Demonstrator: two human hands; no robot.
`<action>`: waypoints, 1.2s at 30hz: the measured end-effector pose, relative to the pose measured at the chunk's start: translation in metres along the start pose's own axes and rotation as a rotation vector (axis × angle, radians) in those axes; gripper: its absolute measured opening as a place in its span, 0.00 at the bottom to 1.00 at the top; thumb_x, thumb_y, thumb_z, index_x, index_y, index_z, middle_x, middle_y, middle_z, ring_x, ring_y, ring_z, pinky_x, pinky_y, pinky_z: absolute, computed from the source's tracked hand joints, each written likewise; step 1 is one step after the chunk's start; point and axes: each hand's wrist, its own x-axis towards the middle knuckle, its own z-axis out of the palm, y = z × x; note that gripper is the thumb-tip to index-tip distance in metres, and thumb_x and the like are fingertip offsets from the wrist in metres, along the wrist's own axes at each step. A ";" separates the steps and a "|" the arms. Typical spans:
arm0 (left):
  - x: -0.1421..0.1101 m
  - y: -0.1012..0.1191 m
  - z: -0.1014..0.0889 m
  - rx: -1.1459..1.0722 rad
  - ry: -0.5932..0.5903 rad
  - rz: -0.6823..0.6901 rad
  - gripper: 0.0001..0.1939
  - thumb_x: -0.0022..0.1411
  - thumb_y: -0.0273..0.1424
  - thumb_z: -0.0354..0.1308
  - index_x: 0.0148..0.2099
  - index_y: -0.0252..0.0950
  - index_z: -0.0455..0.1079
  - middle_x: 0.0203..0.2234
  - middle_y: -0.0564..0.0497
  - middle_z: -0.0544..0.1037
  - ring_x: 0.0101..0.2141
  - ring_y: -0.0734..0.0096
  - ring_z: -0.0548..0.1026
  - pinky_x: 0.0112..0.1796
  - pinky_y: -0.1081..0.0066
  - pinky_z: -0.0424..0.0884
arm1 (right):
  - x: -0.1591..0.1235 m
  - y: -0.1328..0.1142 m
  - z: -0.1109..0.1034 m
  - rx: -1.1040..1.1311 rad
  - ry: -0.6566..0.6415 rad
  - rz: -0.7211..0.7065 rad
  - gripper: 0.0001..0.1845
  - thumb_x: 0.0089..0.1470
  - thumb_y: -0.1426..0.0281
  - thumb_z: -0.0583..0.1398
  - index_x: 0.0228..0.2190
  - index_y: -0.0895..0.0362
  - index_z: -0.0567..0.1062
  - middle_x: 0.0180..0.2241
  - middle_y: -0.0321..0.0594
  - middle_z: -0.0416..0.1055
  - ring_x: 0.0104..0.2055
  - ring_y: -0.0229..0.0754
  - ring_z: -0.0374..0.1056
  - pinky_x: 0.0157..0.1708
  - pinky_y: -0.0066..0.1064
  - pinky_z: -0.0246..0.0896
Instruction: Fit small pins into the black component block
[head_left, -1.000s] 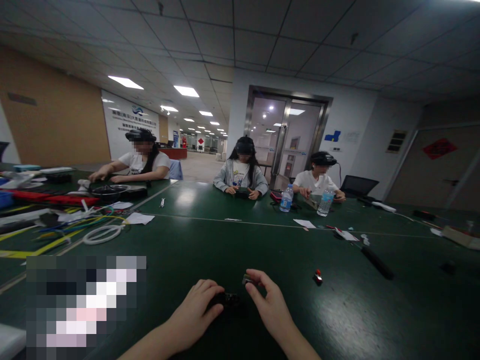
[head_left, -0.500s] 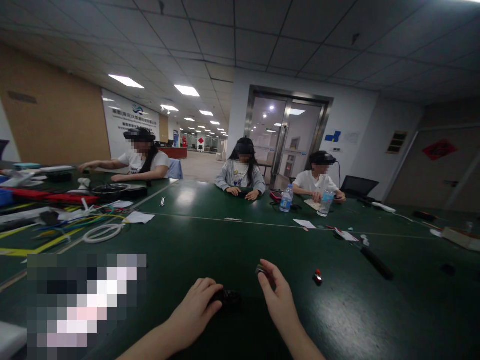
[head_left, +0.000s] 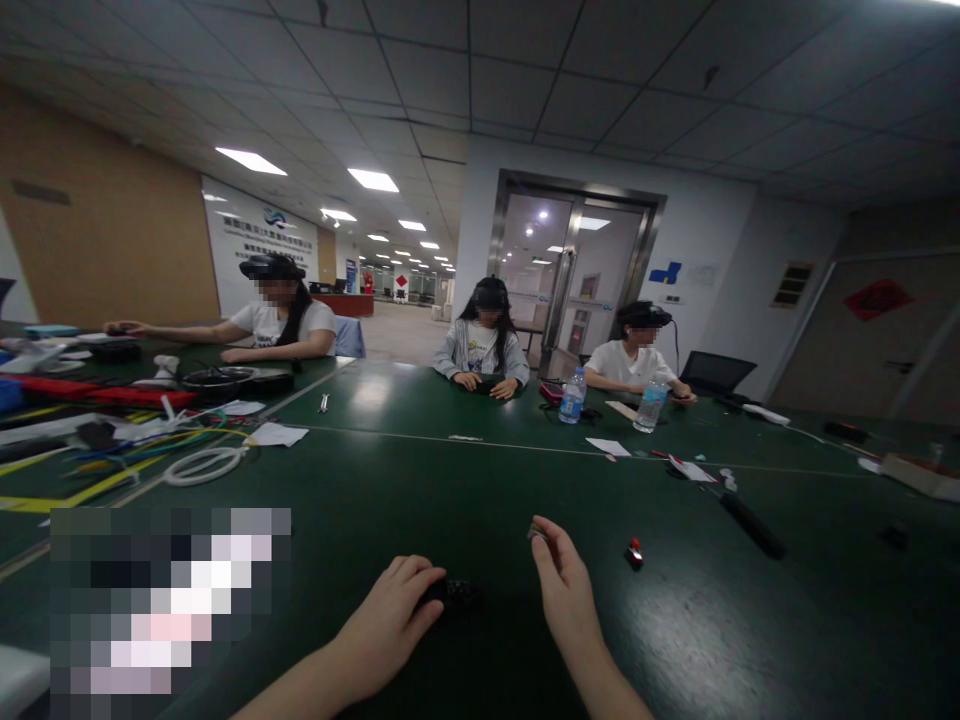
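Note:
My left hand point(head_left: 394, 612) is closed around the near end of a dark black object point(head_left: 459, 593) lying on the green table. The fingers cover part of it, and its kind is too dark to make out. Above the table, to the right of it, my right hand point(head_left: 561, 575) pinches a small silvery piece point(head_left: 535, 531) between thumb and fingertips. Further right, a small red and silver item point(head_left: 634, 553) rests on the table, apart from both hands.
A black bar-shaped object point(head_left: 752, 525) lies at the right. Two water bottles point(head_left: 572, 397) stand towards the far side. Loose cables point(head_left: 205, 466) and tools crowd the left. Three people point(head_left: 484, 345) sit across the green table point(head_left: 360, 500).
My right hand has moved slightly right, away from the black object, with the silvery piece still pinched. My left hand stays in place. The person at far left has reached further left.

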 end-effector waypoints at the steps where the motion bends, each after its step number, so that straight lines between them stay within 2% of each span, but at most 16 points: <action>1: 0.000 0.000 0.000 0.001 0.001 -0.001 0.19 0.62 0.38 0.46 0.54 0.42 0.62 0.48 0.50 0.65 0.48 0.64 0.62 0.50 0.64 0.60 | 0.000 0.000 0.000 -0.001 0.008 0.001 0.25 0.50 0.55 0.52 0.46 0.54 0.67 0.44 0.42 0.69 0.47 0.46 0.64 0.42 0.35 0.61; 11: 0.000 -0.001 0.001 0.013 -0.004 0.004 0.18 0.62 0.37 0.47 0.53 0.41 0.62 0.49 0.49 0.65 0.48 0.63 0.62 0.50 0.65 0.60 | 0.001 0.002 0.001 -0.016 0.104 0.034 0.27 0.50 0.52 0.50 0.46 0.55 0.67 0.42 0.44 0.68 0.43 0.47 0.65 0.43 0.37 0.60; 36: 0.000 0.000 0.000 0.017 -0.017 0.018 0.18 0.62 0.38 0.47 0.53 0.41 0.62 0.48 0.49 0.65 0.48 0.64 0.62 0.50 0.65 0.59 | -0.002 -0.001 0.001 -0.055 0.114 0.028 0.27 0.53 0.51 0.45 0.45 0.54 0.67 0.39 0.44 0.68 0.39 0.45 0.65 0.40 0.36 0.61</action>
